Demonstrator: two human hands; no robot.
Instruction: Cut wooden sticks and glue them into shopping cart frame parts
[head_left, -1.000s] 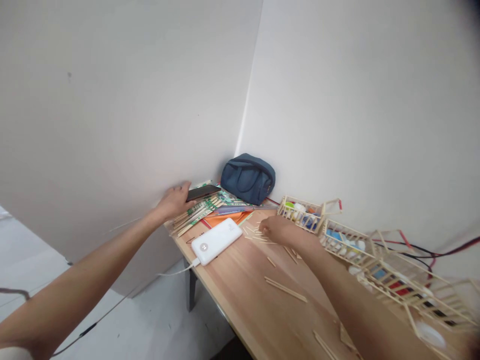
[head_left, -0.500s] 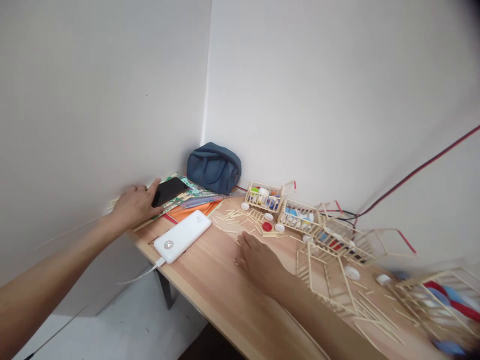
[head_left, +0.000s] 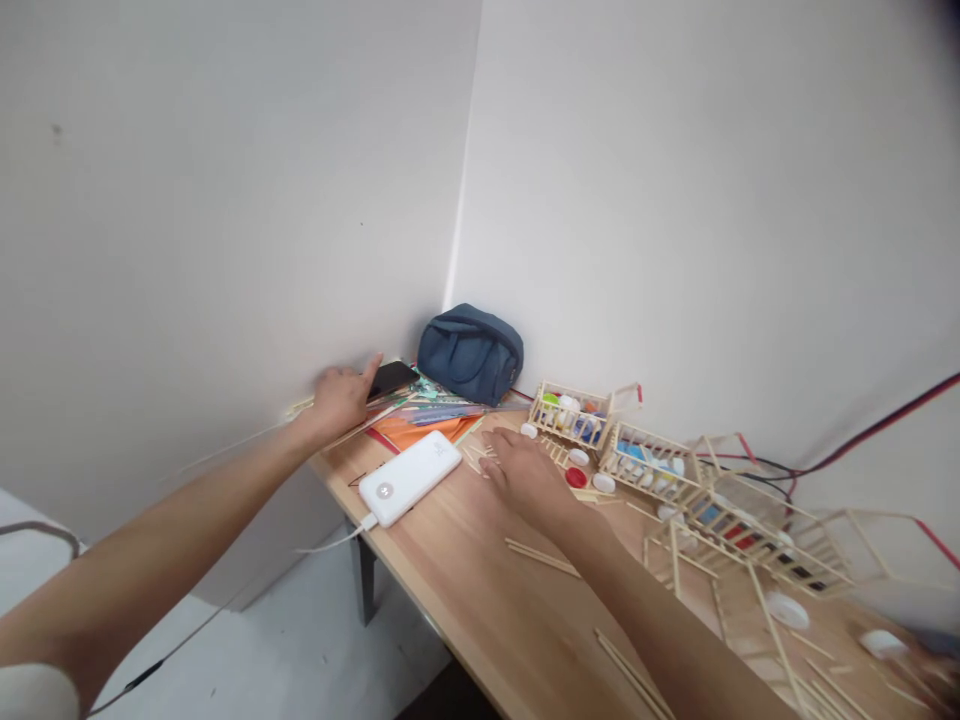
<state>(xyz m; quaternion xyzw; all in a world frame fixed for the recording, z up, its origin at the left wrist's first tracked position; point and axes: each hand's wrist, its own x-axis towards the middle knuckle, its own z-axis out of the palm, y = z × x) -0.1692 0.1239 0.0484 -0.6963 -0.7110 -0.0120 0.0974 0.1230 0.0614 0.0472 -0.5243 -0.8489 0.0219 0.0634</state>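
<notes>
My left hand (head_left: 341, 402) lies at the table's far left, by the wall, at the left end of a black phone (head_left: 396, 377). Its thumb stretches out by the phone; the other fingers are partly hidden, with no held thing visible. Under and around the phone are thin wooden sticks (head_left: 382, 412) and printed packets (head_left: 433, 392). My right hand (head_left: 521, 470), fingers outstretched and palm down, is over the short stick pieces (head_left: 472, 455), partly covering them. Between my hands a white power bank (head_left: 411, 478) rests with a cable plugged into its near end.
A blue bag (head_left: 471, 352) stands in the wall corner behind an orange sheet (head_left: 424, 430). Stick-built carts (head_left: 574, 415) holding coloured items line the back wall, near white caps (head_left: 604, 483) and a red cap (head_left: 576, 477). Longer sticks (head_left: 544, 557) lie near my right forearm.
The view has swung left, so the table appears shifted right. My right hand has moved left and farther in, over the short stick pieces. My left hand stays by the phone.
</notes>
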